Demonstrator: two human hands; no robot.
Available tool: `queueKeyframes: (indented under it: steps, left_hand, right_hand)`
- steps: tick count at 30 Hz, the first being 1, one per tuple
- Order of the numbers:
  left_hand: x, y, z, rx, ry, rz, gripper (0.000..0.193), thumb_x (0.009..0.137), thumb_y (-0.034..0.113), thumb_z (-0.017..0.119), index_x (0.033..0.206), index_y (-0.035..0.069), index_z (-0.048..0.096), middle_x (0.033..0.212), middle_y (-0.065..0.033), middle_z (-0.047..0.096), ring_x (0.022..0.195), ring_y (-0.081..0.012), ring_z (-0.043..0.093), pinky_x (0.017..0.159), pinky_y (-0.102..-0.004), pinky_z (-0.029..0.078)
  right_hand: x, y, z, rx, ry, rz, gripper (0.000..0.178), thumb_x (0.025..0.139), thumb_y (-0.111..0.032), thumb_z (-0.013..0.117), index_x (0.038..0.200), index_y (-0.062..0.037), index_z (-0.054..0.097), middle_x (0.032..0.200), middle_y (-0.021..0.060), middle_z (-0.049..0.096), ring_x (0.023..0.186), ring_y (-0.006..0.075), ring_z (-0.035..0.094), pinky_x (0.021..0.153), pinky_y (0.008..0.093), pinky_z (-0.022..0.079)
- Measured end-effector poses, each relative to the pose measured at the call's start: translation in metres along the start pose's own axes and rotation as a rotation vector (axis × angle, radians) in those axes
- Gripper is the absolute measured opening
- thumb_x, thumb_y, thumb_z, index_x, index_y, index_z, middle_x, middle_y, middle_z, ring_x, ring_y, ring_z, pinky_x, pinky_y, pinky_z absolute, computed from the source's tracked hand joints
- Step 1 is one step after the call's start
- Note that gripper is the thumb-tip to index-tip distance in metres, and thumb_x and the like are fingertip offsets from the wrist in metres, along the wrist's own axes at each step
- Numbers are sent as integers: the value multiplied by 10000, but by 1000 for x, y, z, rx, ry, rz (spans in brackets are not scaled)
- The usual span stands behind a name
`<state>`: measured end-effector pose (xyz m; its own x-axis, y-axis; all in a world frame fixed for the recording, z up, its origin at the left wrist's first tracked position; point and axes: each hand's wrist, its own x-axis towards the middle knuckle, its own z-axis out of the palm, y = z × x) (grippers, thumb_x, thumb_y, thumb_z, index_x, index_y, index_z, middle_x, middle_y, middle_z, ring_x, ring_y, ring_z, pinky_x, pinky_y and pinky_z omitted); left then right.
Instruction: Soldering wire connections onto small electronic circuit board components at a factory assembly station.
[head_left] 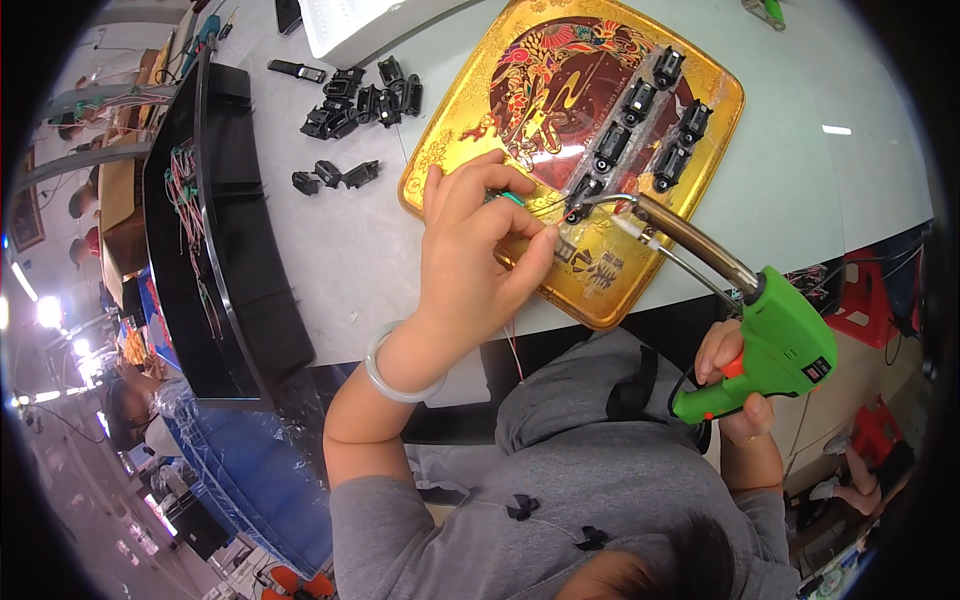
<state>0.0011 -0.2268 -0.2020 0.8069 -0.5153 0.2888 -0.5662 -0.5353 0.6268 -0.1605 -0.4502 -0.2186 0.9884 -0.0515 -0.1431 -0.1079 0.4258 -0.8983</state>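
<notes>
My right hand [728, 370] grips a green soldering gun [785, 325], a finger on its red trigger. Its metal tip reaches left to a small black plastic housing [583, 198], where thin wires meet it. Beside that housing, the fingers of my left hand [470, 235] are pinched on a small green part [512, 198] with thin wires, mostly hidden by the fingers. Both rest over a gold lid-like tray [440, 165] with a dark red patterned centre. More black housings [670, 165] stand on it in two rows, one along a clear plastic strip.
Loose black housings [365, 105] lie in a pile left of the tray, with several more [335, 175] below them. A black bin [240, 260] holding thin wires with green parts stands further left. At the top is a white box [370, 25]. A red stool [862, 300] is at right.
</notes>
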Motion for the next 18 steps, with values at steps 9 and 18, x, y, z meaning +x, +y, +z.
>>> queueKeyframes:
  steps: [9, 18]
  left_hand:
    - [0, 0, 0, -5, 3, -9, 70, 638, 32, 641, 624, 32, 572, 902, -92, 552, 1013, -300, 509, 843, -353, 361]
    - [0, 0, 0, 7, 0, -2, 71, 637, 40, 643, 624, 37, 573, 892, -84, 555, 1007, -299, 511, 863, -365, 333]
  right_hand:
    - [-2, -1, -5, 41, 17, 30, 765, 626, -584, 621, 1045, 44, 498, 916, 160, 507, 741, 168, 493, 559, 245, 418]
    - [-2, 0, -2, 55, 31, 70, 674, 659, -628, 575, 880, 2, 477, 770, 118, 505, 575, 123, 455, 486, 217, 382]
